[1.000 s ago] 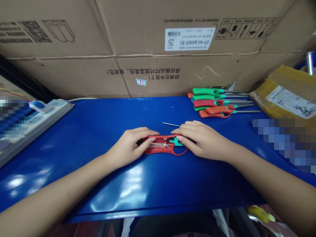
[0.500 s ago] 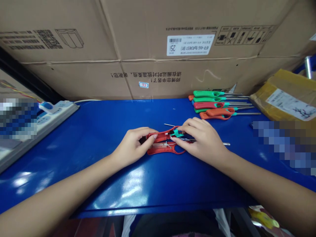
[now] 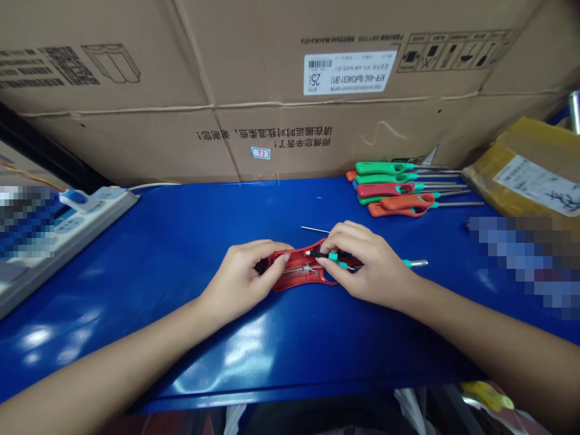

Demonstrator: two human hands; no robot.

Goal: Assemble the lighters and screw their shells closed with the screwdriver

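Note:
My left hand [image 3: 242, 272] is closed around the left end of a red lighter shell [image 3: 299, 280], thumb on top. The shell's two halves lie side by side, insides facing up, with a thin clear tube and small metal fitting in the nearer half. Between the thumb and fingers of my right hand [image 3: 374, 257] is a small black igniter with a green trigger [image 3: 334, 257], just over the shell. A metal lighter nozzle [image 3: 418, 263] with a green collar sticks out beyond my right hand; its middle is hidden. A thin metal rod [image 3: 313, 229] lies behind the shell.
Several assembled lighters [image 3: 399, 188] in green, red and orange are piled at the back right. A brown taped package [image 3: 521, 157] stands beside them. A power strip [image 3: 67, 223] runs along the left. A large cardboard box [image 3: 267, 78] walls off the back of the blue table [image 3: 217, 356].
My right hand has turned the igniter and its green trigger, bringing them nearer me and a little right. The two shell halves now sit closer together. My left hand keeps its hold.

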